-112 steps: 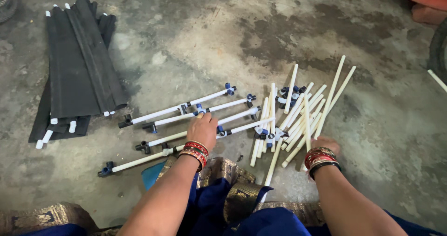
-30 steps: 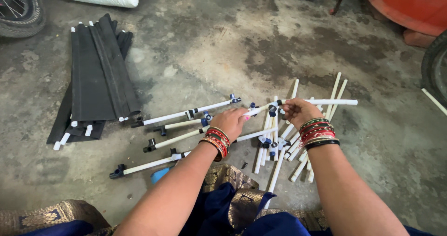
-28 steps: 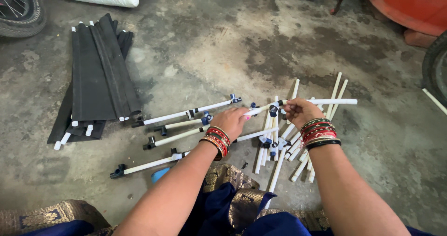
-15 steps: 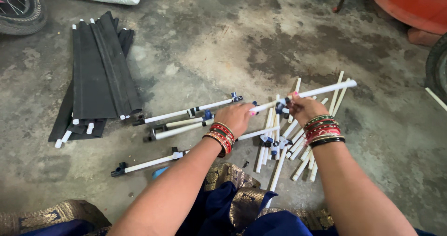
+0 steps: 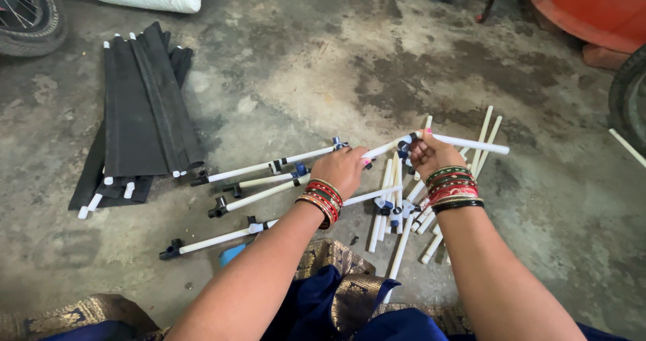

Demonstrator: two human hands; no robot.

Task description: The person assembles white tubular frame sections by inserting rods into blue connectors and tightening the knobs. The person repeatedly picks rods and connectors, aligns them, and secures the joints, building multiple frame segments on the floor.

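I see my left hand (image 5: pixel 346 169) and right hand (image 5: pixel 431 154) raised just above the concrete floor (image 5: pixel 323 65), each grip closed on an end of 1 white tube (image 5: pixel 464 143) where a dark connector (image 5: pixel 404 142) sits between them. To seat it well, I'd keep both pieces in line and push straight. I count 4 finished rods (image 5: pixel 256 196) at left, 1 bundle of black strips (image 5: pixel 145 112), and roughly 12 loose tubes (image 5: pixel 397 206), too overlapped to count exactly.

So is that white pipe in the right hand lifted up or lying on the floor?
Lifted. The right hand holds the white pipe above the loose pile of pipes, and the left hand grips its other end.
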